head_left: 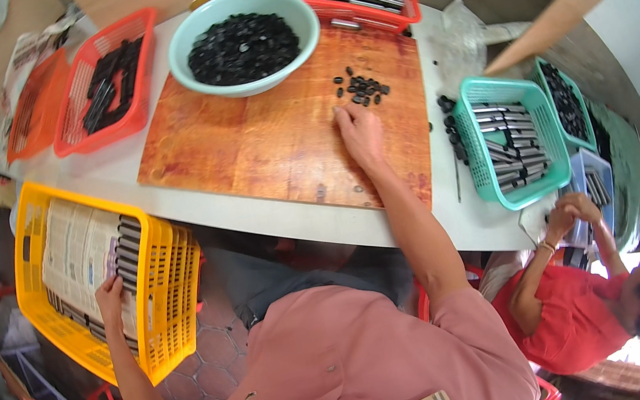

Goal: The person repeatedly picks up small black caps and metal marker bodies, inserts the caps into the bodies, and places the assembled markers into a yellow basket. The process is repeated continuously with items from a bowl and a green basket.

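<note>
On the wooden board (pixel 261 146), my right hand (pixel 361 133) rests with its fingers curled, just below a small pile of black plastic pieces (pixel 366 88). Whatever its fingertips hold, if anything, is hidden. My left hand (pixel 110 298) reaches into a yellow plastic basket (pixel 172 295) at the left. Its fingers are drawn together at the end of a row of dark grey tubes (pixel 128 251) lying over newspaper (pixel 76 247). Whether a tube is in its grip is too small to tell.
A pale green bowl (pixel 252 87) full of black pieces stands on the board. Red baskets (pixel 68 139) (pixel 411 9) and a green basket (pixel 482 166) hold tubes and dark parts. At the right sits a co-worker in a red shirt (pixel 565 320), hands together by a blue basket (pixel 580 169).
</note>
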A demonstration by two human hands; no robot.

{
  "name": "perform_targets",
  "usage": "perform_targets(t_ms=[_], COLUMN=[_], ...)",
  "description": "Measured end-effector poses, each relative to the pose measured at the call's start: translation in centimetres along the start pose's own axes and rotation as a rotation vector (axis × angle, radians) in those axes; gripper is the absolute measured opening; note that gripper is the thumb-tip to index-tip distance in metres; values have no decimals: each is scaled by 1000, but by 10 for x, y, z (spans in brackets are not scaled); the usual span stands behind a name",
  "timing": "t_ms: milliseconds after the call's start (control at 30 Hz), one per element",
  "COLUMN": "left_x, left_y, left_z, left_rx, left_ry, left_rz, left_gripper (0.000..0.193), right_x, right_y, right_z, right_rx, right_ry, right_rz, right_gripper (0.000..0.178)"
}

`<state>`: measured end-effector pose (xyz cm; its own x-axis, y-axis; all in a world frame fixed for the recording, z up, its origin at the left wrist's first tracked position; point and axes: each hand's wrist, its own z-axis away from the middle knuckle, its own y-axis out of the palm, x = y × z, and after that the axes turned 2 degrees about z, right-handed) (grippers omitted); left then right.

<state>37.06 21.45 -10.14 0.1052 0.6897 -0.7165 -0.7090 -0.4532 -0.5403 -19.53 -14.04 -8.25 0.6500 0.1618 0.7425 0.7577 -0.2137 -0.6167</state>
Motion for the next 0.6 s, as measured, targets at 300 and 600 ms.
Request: perform_targets(t_ms=[300,600], left_x=[-4,23], left_y=[7,-21], left_z=[-2,-27], left_rx=[-43,-190], left_ry=[79,167], left_rz=[-57,-124], left_gripper=[25,37], right_x=[5,3], right_y=[-34,-165], right_z=[10,27], right_rx=[169,12], right_ry=[144,-189], right_rz=[-258,13], right_gripper=[25,30])
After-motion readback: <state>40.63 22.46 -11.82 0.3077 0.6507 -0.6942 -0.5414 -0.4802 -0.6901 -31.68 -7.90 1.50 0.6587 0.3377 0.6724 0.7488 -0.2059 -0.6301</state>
